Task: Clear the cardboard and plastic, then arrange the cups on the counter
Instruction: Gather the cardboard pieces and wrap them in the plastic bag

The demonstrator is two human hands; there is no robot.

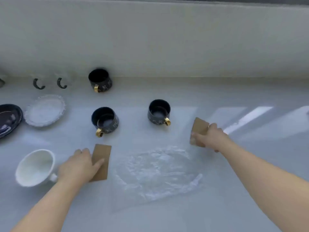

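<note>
Here the left hand [80,164] pins 1 brown cardboard piece [102,158] flat on the counter [234,206], thumb across it; the right hand [209,136] pinches a 2nd cardboard piece [199,126], tilted off the surface; both look stiff and light, best taken by an edge; between them lies crumpled clear plastic [155,171], limp and slippery, better gathered in a bunch; 3 dark cups [158,112] beyond and a white cup [36,167] just beside the left hand look fragile.

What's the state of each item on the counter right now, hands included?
Left hand: gripping left cardboard piece.
Right hand: gripping right cardboard piece.
Plastic sheet: crumpled, flat on counter, untouched.
Three dark cups: upright, empty.
White cup: tipped toward the camera, empty.
White plate: flat, empty.
Dark plate: partly cut off by the frame edge.
</note>
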